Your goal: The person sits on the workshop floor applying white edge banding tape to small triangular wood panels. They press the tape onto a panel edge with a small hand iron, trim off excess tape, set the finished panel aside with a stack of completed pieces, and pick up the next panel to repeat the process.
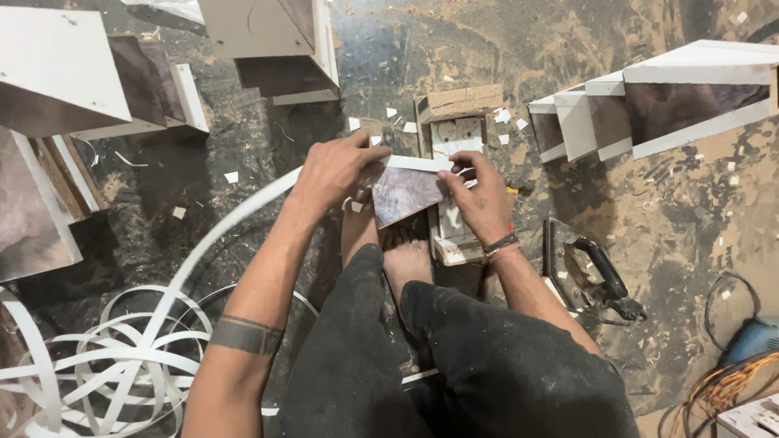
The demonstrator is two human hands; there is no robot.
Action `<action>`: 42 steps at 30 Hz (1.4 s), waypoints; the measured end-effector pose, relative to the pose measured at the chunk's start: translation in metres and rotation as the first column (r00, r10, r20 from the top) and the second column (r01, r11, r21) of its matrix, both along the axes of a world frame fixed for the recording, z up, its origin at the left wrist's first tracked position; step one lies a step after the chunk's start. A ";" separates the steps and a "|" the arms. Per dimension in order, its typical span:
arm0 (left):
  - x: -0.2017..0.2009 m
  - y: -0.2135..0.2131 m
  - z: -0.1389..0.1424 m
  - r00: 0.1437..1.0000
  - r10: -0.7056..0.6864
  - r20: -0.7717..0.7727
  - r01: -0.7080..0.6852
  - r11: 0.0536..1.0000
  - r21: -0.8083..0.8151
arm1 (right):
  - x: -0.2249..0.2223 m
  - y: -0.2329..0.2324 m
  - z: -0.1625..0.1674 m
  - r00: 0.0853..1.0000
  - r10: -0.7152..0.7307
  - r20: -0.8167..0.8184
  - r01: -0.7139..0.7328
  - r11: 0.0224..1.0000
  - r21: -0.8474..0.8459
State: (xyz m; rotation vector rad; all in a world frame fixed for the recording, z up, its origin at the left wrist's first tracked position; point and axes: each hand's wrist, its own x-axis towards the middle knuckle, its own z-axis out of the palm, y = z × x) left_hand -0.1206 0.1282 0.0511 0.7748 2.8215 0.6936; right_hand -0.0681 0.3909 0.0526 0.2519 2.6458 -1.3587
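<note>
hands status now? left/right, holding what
Left hand: closed on the white edge strip, pressing it along the top edge of the brown panel.
Right hand: closed on the panel's right end, fingertips at the strip.

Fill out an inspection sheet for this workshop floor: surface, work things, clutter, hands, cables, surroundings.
Surface: dark floor, dusty with sawdust and small white offcuts.
Job's things: small brown laminated panel held upright over the feet; white edge strip lies along its top edge and trails left toward the coil.
Clutter: wooden block jig behind the panel; black-handled iron at right.
Grippers: left hand presses the strip down on the panel; right hand grips the panel's right end.
Cables: orange wires and a blue power tool, lower right.
Surroundings: stacked white-edged panels right, more left.
</note>
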 end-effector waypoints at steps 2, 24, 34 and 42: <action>-0.006 0.002 -0.001 0.999 -0.027 0.035 0.028 0.999 -0.021 | -0.003 -0.001 0.002 0.994 0.070 -0.088 -0.056 0.988 0.147; 0.009 0.029 -0.015 0.989 -0.090 -0.115 0.080 0.993 -0.090 | 0.005 0.020 -0.013 0.991 0.035 -0.126 -0.039 0.999 -0.033; 0.008 0.025 -0.017 0.984 -0.119 -0.133 0.113 0.992 -0.055 | 0.116 0.238 0.003 0.969 -0.052 0.241 -0.137 0.700 0.701; 0.005 0.025 -0.020 0.978 -0.117 -0.172 0.109 0.992 -0.058 | 0.130 0.251 -0.015 0.898 -0.069 0.435 -0.168 0.859 0.483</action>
